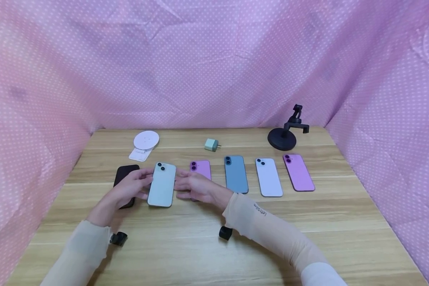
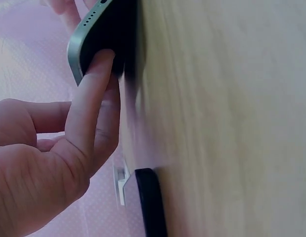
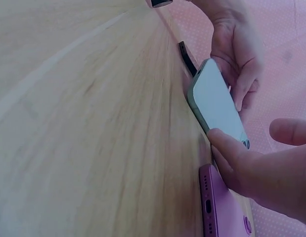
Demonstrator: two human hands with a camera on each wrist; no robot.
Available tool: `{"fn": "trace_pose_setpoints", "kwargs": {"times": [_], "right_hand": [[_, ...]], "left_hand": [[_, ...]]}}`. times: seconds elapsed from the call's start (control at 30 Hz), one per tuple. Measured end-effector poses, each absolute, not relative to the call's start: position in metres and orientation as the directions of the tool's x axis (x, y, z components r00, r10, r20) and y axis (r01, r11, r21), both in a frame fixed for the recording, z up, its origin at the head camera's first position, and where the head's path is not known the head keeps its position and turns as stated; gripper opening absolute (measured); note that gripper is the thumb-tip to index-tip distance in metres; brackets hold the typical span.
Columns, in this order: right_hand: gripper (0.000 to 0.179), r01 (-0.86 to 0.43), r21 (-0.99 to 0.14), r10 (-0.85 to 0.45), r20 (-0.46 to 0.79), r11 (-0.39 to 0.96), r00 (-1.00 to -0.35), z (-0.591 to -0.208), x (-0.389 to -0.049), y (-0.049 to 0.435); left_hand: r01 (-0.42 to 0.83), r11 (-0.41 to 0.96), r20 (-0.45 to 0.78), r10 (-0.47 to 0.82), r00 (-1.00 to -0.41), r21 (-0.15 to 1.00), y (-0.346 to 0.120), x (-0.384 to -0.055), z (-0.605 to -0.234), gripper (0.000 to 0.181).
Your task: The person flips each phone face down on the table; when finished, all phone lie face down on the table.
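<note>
A pale green smartphone (image 1: 161, 184) is held back side up, its two lenses at the far end and its dark screen side facing down. My left hand (image 1: 132, 184) grips it by the left edge; in the left wrist view, fingertips (image 2: 107, 55) press its underside just above the table. On the opposite edge my right hand (image 1: 196, 186) touches it with extended fingers, and its thumb (image 3: 291, 131) stands away from the phone. Under the left hand lies a black phone (image 1: 126, 172). Partly covered by the right hand is a pink phone (image 1: 201, 169).
A blue phone (image 1: 236, 174), a white phone (image 1: 269, 177) and a second pink phone (image 1: 298, 172) lie to the right. Behind the row stand a white round charging stand (image 1: 146, 140), a green plug adapter (image 1: 211, 144) and a black phone holder (image 1: 282, 139). Pink dotted cloth (image 1: 214, 79) surrounds the wooden table (image 1: 186, 254).
</note>
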State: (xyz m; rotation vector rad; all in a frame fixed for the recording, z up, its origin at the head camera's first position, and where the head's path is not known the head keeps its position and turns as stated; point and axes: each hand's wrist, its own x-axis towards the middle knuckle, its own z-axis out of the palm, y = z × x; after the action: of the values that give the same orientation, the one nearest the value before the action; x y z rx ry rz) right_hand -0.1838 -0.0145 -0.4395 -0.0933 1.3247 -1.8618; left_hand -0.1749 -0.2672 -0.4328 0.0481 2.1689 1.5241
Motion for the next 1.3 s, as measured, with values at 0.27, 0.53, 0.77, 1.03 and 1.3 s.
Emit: {"fn": "trace_pose_setpoints", "kwargs": {"times": [0.27,0.53,0.77,1.03,1.3], "right_hand": [[0.070,0.584,-0.795,-0.603,-0.388,-0.164,-0.697,-0.439,-0.184,-0.017],[0.064,0.590,-0.794,-0.598,-0.403,-0.148,-0.693,-0.438,-0.189,-0.016],[0.065,0.585,-0.797,-0.608,-0.391,-0.151,-0.691,-0.440,-0.190,-0.016],[0.066,0.570,-0.812,-0.626,-0.381,-0.125,-0.680,-0.442,-0.190,-0.016],[0.061,0.509,-0.855,-0.605,-0.355,-0.097,-0.713,-0.438,-0.190,-0.013]], "left_hand": [[-0.229,0.488,-0.390,0.259,-0.884,0.842,-0.263,-0.177,-0.436,0.046],[-0.243,0.537,-0.414,0.225,-0.882,0.808,-0.262,-0.178,-0.439,0.047],[-0.260,0.551,-0.431,0.206,-0.878,0.793,-0.260,-0.178,-0.436,0.048],[-0.265,0.542,-0.432,0.207,-0.878,0.798,-0.259,-0.178,-0.434,0.048],[-0.143,0.627,-0.352,0.224,-0.909,0.766,-0.263,-0.174,-0.421,0.051]]}}
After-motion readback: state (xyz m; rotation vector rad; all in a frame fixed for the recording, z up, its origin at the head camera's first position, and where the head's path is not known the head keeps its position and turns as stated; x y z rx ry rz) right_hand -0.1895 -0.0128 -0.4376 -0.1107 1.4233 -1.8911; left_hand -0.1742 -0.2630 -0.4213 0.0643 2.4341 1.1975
